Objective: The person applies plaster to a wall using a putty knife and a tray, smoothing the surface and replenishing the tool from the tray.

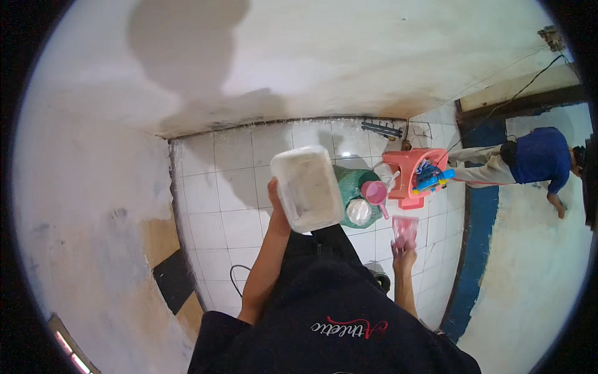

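A white rectangular plastic tub [306,188] with an off-white inside is in my left hand [275,198], which grips it along its left side. My right hand [403,252], lower and to the right, is closed on a flat pink-red piece [405,229]. That piece is smeared by motion, so its exact kind does not show. Just right of the tub stands a green plastic bag [349,181], with a pink dipper [375,192] and a white rounded bundle [359,212] on it.
A pink plastic chair or stool [408,163] holds blue and dark items. Behind it a person in a blue shirt [543,156] faces the right wall. A black rack-like piece [382,129] lies by the far wall. A dark cable [234,269] curls on the tiled floor [237,227].
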The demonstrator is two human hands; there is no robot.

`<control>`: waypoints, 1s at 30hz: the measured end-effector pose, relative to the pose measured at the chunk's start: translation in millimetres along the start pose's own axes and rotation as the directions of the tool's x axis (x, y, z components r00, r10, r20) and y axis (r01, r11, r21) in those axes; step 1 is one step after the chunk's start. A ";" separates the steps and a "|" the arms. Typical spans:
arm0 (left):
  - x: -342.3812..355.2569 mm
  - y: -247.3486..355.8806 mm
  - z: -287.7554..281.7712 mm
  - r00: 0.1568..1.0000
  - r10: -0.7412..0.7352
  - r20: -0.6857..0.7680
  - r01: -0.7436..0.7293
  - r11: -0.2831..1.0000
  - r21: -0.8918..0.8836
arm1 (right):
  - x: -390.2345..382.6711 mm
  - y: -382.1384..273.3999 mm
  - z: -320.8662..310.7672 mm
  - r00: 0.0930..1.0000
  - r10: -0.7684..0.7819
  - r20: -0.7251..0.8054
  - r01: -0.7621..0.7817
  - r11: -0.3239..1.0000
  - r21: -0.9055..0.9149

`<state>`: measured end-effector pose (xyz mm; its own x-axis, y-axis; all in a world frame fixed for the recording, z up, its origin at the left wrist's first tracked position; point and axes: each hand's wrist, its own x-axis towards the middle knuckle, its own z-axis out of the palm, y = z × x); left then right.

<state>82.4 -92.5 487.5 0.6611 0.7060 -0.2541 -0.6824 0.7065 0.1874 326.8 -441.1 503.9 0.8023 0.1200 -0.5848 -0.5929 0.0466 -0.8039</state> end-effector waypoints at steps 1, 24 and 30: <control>5.0 0.3 8.2 0.994 -0.004 0.113 0.004 1.000 -0.001 | -15.5 -17.0 33.3 0.993 -0.060 0.102 0.066 0.996 -0.060; -58.0 -43.2 117.1 0.993 -0.041 0.107 0.035 0.998 0.061 | -240.9 -118.5 223.4 0.184 -0.607 0.773 0.923 -0.164 -0.349; -61.7 -52.7 142.6 0.999 0.048 -0.019 -0.046 0.993 0.111 | -231.9 -103.7 197.1 0.240 -0.514 0.824 0.920 -0.151 -0.362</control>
<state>122.1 -166.2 628.6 0.6216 0.7380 -0.2625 -0.6729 0.6747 0.3032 188.6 -278.3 744.3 0.4402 0.8216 0.3621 0.8524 -0.2557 -0.4562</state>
